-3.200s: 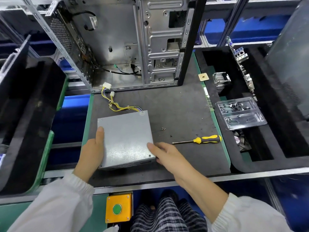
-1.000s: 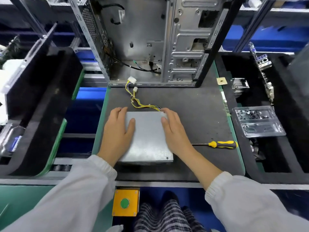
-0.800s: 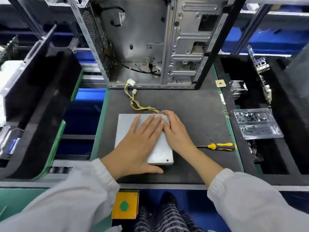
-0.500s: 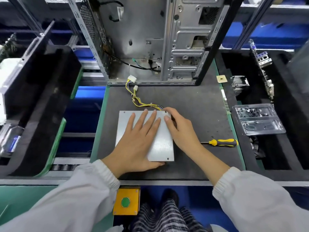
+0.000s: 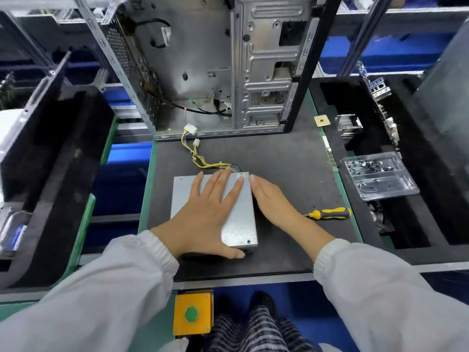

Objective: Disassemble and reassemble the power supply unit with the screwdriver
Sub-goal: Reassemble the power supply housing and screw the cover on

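Left hand (image 5: 208, 212) lies flat, fingers spread, atop the power supply (image 5: 238, 219) on the mat (image 5: 291, 168); right hand (image 5: 272, 199), fingers straight, presses its right side, hiding that edge. Screwdriver (image 5: 330, 213) lies just right, tip hidden behind wrist.

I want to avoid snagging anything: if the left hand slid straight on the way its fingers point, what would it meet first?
Probably the yellow wire bundle just past the left hand, at the power supply unit's far edge.
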{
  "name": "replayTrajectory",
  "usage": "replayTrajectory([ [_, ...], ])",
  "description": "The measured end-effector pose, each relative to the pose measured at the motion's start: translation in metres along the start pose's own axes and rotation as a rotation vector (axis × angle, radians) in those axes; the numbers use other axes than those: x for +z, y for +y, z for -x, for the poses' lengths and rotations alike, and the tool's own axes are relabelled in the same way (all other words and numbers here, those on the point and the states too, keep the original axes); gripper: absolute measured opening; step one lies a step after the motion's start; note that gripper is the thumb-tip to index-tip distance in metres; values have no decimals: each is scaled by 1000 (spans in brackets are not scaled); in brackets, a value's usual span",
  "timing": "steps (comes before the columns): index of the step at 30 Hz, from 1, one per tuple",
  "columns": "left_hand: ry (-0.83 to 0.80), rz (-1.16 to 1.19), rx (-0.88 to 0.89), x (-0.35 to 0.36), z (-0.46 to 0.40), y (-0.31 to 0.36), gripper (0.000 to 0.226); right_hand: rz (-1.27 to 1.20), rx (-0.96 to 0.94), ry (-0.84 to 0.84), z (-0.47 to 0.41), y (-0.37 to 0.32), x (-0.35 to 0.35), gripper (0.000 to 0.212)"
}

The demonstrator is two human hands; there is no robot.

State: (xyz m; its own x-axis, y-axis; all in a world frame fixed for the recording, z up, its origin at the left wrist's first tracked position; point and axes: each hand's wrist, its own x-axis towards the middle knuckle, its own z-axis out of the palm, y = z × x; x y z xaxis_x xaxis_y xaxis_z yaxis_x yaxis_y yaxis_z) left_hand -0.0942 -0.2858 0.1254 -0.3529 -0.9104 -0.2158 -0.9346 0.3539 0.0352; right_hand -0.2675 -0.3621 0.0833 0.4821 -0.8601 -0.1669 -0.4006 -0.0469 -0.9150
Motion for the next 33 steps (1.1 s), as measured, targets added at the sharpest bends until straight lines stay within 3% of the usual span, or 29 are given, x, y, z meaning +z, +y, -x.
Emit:
replayTrajectory([
  [8, 31, 44, 7, -6, 6, 1, 135, 268, -88, -82, -5, -7, -12, 38],
  [14, 7, 15, 26, -5, 7, 0, 135, 400, -45, -97, 2, -19, -26, 30],
  [17, -28, 95, 54, -10, 2, -7, 138, 161, 75, 37, 20, -21, -25, 26],
  [19, -48, 153, 79, -15, -1, -9, 140, -21, 219, 23, 36, -20, -19, 30],
  [24, 56, 238, 84, -33, -8, -14, 125, -120, 321, 12, 45, -18, -12, 44],
  [29, -152, 58, 121, -29, -9, 1, 156, -52, 391, -167, 46, -30, -2, 72],
  [33, -44, 38, 132, -26, -11, -3, 150, -271, 553, -227, 54, -20, 4, 84],
])
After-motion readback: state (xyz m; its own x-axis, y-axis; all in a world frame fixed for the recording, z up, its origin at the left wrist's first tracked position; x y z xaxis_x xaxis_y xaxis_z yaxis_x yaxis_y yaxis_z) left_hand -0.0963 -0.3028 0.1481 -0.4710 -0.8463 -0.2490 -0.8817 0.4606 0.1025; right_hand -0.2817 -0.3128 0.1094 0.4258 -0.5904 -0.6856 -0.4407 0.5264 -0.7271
